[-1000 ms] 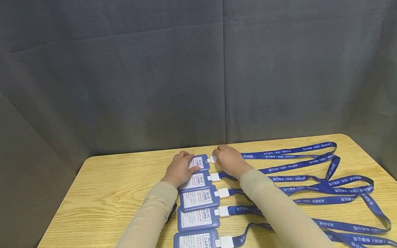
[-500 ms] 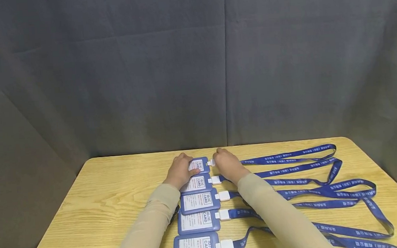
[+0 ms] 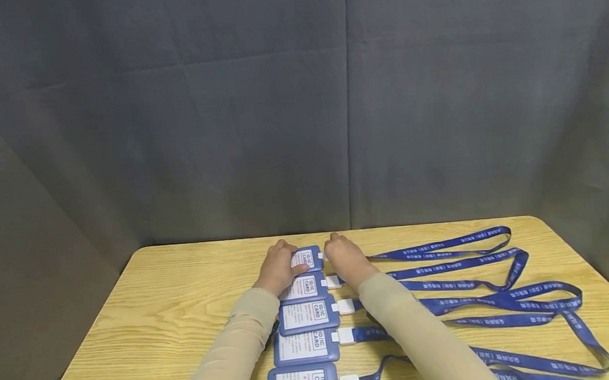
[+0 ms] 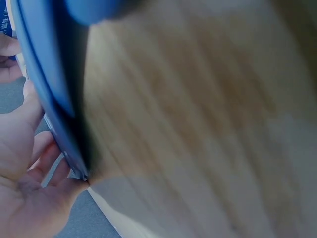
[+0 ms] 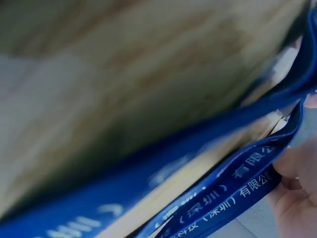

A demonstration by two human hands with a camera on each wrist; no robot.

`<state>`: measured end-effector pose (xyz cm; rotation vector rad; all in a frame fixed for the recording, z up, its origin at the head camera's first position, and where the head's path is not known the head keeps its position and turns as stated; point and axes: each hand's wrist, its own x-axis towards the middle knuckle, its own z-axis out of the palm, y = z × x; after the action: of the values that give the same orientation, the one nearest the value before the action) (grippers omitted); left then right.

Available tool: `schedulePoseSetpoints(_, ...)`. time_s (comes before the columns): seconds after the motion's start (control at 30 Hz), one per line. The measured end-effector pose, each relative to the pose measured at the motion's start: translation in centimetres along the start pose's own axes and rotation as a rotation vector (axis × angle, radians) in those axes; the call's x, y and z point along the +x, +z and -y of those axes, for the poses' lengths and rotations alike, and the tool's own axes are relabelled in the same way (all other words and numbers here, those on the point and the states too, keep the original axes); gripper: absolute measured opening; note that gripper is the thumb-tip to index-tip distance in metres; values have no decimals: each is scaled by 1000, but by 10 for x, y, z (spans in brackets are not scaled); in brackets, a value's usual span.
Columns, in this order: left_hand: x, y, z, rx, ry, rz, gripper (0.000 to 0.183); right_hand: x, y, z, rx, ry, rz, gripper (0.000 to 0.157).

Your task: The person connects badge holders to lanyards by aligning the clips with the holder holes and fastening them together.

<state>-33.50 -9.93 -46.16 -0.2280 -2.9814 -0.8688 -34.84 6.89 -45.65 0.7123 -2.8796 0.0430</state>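
Observation:
At the far end of a column of blue ID card holders, my left hand (image 3: 278,267) grips the farthest card holder (image 3: 309,259), thumb over its face and fingers at its far and left edges. In the left wrist view its thumb and fingers (image 4: 52,153) hold the holder's blue edge. My right hand (image 3: 348,260), just right of that holder, pinches the lanyard (image 3: 444,245) close to its white clip (image 3: 322,257), which the hand partly covers. The right wrist view has the fingers (image 5: 292,198) against the blue printed strap (image 5: 218,198).
Several more card holders (image 3: 300,345) lie toward me in the column, some edges overlapping. Their blue lanyards (image 3: 531,298) stretch right across the wooden table (image 3: 150,315), with some straps crossing. A dark grey curtain (image 3: 260,146) hangs behind the table.
My right hand has moved slightly left, closer to the farthest holder, and its lanyard has shifted left. The left hand keeps its hold. The head view has tilted slightly.

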Motion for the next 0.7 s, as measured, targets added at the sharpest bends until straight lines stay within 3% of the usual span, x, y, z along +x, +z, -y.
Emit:
schedulePoseSetpoints(0.4, 13, 23, 10, -33, 21, -15, 55, 3, 13, -10, 4, 7, -24, 16)
schedulePoseSetpoints(0.7, -3, 2, 6, 29, -1, 84, 60, -1, -11, -2, 138, 48, 37, 15)
